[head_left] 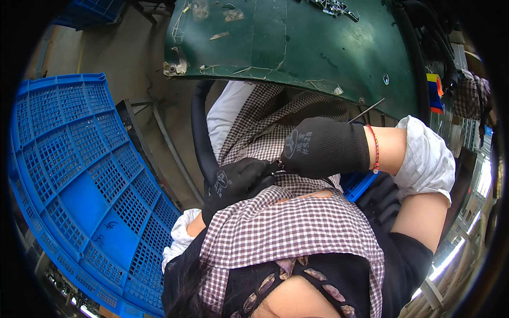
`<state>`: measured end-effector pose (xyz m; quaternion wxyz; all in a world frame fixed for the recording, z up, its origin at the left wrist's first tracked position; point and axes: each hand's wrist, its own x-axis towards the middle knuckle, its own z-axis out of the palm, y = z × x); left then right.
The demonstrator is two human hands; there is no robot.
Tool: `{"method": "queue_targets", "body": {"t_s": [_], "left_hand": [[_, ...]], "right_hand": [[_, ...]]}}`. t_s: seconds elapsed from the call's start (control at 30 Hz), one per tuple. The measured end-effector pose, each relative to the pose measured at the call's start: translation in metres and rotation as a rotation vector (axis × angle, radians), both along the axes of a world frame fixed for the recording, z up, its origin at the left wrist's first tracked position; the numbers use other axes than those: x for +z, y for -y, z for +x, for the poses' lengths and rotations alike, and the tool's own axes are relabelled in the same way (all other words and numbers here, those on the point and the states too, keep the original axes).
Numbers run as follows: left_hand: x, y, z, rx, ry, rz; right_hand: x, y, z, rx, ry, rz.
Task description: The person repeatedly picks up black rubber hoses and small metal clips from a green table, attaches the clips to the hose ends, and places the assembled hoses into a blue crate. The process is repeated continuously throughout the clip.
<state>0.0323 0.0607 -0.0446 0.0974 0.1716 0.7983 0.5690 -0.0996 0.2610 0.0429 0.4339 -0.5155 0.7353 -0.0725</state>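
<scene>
Both of my hands wear black knit gloves and meet in front of my checked apron [291, 222]. My left hand [237, 182] is closed, its fingertips pinching a small dark metal part [277, 167] that is mostly hidden. Curled into a fist, my right hand [324, 148] touches the same spot from the other side. From behind the right glove, near the wrist, a thin metal rod [367, 111] points up and to the right; its other end is out of sight, apparently inside the fist.
Ahead lies a green-topped table [318, 47] with scraps of tape along its near edge and a pile of small metal parts [335, 7] at the far side. A large blue plastic crate [79, 185] stands at my left. Another blue crate [90, 11] is at the far left.
</scene>
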Motion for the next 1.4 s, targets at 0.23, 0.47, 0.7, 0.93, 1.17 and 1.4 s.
{"method": "queue_targets", "body": {"t_s": [0.23, 0.47, 0.7, 0.93, 1.17, 1.4], "left_hand": [[0.028, 0.011, -0.015, 0.084, -0.034, -0.079], [0.060, 0.035, -0.021, -0.012, -0.228, -0.253], [0.084, 0.055, -0.016, -0.053, -0.137, -0.403], [0.113, 0.172, 0.037, 0.571, -0.047, -0.242], [0.165, 0.319, 0.084, -0.211, -0.092, 0.577], [0.107, 0.335, 0.065, 0.171, -0.110, 1.024]], "right_hand": [[0.022, 0.002, -0.019, -0.031, -0.141, -0.174], [0.037, 0.010, -0.025, -0.057, -0.036, -0.128], [0.053, -0.018, -0.045, -0.127, -0.429, -0.435], [0.064, -0.029, -0.052, -0.558, -0.258, -0.140], [-0.013, 0.010, -0.017, -0.636, -0.283, -0.634], [-0.008, -0.011, -0.018, -0.834, 0.357, -0.621]]}}
